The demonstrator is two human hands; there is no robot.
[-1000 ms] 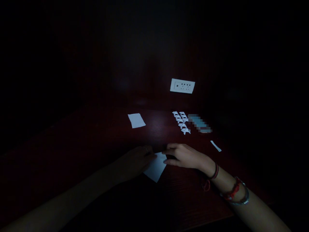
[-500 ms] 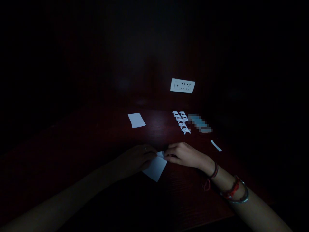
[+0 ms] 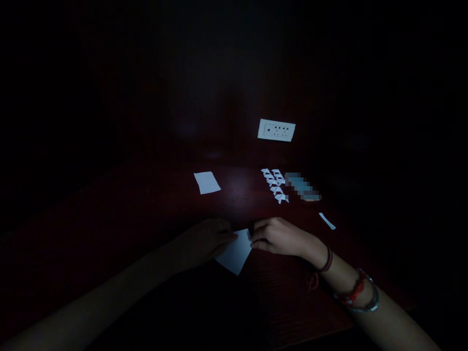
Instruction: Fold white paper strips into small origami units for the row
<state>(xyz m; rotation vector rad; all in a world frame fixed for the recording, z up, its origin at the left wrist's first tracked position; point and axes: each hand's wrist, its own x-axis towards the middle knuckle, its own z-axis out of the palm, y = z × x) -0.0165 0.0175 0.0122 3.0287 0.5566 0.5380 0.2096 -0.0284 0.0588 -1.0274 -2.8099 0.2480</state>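
Note:
The scene is very dark. A white sheet of paper (image 3: 236,253) lies on the dark red wooden table (image 3: 278,292) in front of me. My left hand (image 3: 204,241) rests on its left edge, fingers curled and pressed onto the paper, a ring on one finger. My right hand (image 3: 280,236) pinches the paper's upper right edge with closed fingers. Red bands and a metal bracelet circle my right wrist and forearm.
A smaller white paper (image 3: 206,182) lies further back on the table. To the right sit several small folded white pieces (image 3: 275,184), a blurred bluish object (image 3: 302,187) and a thin paper strip (image 3: 326,221). A white wall socket (image 3: 276,130) is behind.
My hands shifted slightly along the paper's top edge, closing together and then easing apart; the paper stays in place.

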